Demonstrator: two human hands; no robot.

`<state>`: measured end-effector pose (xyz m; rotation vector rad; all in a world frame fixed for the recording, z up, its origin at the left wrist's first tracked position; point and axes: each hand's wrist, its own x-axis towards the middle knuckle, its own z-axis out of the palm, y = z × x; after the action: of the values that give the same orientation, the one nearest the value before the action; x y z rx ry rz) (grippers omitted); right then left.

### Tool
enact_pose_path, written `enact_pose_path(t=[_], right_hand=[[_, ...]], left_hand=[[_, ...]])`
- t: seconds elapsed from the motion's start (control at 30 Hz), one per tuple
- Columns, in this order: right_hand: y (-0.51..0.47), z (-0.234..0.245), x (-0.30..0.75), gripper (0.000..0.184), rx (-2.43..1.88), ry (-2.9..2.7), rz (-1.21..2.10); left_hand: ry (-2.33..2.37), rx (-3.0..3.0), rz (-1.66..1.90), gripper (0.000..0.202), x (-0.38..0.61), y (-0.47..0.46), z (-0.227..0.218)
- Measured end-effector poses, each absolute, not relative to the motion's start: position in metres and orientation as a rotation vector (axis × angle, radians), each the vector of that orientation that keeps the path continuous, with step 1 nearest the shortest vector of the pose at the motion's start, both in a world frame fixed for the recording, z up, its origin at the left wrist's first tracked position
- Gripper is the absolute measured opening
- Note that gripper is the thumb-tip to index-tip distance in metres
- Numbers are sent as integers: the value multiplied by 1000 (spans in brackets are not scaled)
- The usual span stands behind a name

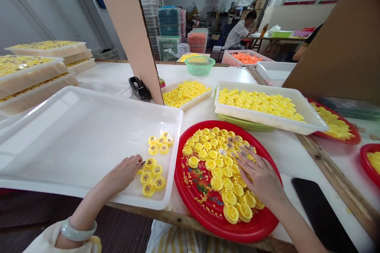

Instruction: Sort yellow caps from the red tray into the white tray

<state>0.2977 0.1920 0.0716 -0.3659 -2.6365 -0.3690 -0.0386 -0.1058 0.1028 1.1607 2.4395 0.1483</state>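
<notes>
At the right end of a large white tray [89,134], my left hand [126,172] has its fingers closed at the edge of a small yellow round cup [141,168]. Beside it lie several more yellow cups [153,178] with printed faces under clear tops. My right hand [261,172] lies over a round red tray [184,189], its fingers stretched out on small clear printed discs [233,153]. Around and below those fingers are many open yellow cups [227,184], with tiny yellow bits [204,201] scattered on the tray's flowered bottom.
Behind the red tray, a white tray [258,106] of yellow pieces rests on a green basket [246,122]. A black phone [320,213] lies at right. A cardboard panel [127,23] stands by a black tape dispenser [139,88]. Filled trays [38,83] are stacked left; a person [237,33] sits behind.
</notes>
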Motion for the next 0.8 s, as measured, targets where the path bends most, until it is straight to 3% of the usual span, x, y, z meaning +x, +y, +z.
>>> enact_pose_path(t=[0.13,0.2,0.3,0.5,0.73,0.8], right_hand=[[202,64,303,29,-302,-2589,-281],[205,60,304,30,-288,-2583,-227],[208,54,305,35,-305,-2566,-150],[211,54,306,30,-305,-2494,-51],[204,66,309,16,-369,-2406,9],[199,70,311,11,-396,-2355,41]], left_hand=[[2809,1176,141,27,-15,-102,123],[2925,1229,469,27,15,-90,134],[2636,1346,1019,23,73,-55,129],[2825,1391,633,42,133,13,88],[2377,1507,662,21,138,5,99],[2267,1488,654,26,143,3,94]])
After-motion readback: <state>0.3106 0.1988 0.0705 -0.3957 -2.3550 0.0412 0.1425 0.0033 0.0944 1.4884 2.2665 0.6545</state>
